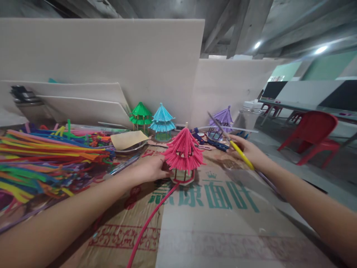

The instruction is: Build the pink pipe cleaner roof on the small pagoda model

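A small pink pavilion model [184, 152] with a two-tiered fringed roof stands upright in front of me. My left hand [149, 169] is closed at the left side of its base, fingertips partly hidden behind it. From that base a pink pipe cleaner [152, 216] runs toward me. Out to the right, my right hand [247, 150] is closed on a yellow-handled tool [241, 154] with a narrow pointed metal end; its exact kind is unclear. Dark blue-handled pliers [217, 144] lie just beyond that hand's fingers.
Green [141, 115], blue [161, 121] and purple pavilion models [223, 119] stand behind, before white boards [156, 67]. Many coloured pipe cleaners [50, 156] cover the left side. A dish [131, 145] holds a yellowish sheet. Printed cardboard [212, 227] covers the table; a red chair [315, 134] stands right.
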Demonstrator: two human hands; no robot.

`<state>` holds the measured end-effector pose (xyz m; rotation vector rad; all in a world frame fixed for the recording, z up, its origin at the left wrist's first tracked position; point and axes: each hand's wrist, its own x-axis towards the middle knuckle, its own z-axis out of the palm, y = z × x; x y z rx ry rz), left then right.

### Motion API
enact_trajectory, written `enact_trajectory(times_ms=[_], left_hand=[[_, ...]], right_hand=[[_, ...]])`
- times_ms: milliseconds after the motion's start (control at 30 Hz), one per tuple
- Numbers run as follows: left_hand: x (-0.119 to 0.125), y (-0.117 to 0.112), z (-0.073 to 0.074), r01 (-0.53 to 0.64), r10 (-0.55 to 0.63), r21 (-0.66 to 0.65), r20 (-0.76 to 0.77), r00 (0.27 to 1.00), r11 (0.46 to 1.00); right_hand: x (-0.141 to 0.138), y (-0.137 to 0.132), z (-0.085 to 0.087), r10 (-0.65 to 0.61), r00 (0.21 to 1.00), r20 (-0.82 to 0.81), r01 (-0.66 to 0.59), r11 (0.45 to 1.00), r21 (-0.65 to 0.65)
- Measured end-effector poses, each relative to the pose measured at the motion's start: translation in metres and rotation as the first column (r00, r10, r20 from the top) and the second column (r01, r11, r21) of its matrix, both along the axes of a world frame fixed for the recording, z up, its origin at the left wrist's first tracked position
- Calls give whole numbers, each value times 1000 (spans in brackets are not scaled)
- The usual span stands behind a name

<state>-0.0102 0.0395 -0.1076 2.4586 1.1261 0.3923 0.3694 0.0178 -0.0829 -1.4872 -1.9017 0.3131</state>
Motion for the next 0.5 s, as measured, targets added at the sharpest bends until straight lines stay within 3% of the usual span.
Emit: enact_trajectory(times_ms=[100, 233, 400, 500], left_hand=[[4, -3, 1, 25, -26, 14, 94, 995, 1000], [12, -7, -7, 70, -87, 87, 211, 974, 994], [12, 0, -22, -87, 55, 126, 235, 970, 988], [9, 4, -22, -100, 57, 127, 305, 951, 987]], right_hand=[[5, -18, 25, 147, 981, -123, -165, 976, -143], [-5, -47, 47, 356, 927, -116, -373, 909, -187], [-24, -61, 52, 503, 863, -51, -488, 801, -348], [-35, -65, 50, 544, 837, -60, -512, 739, -438]])
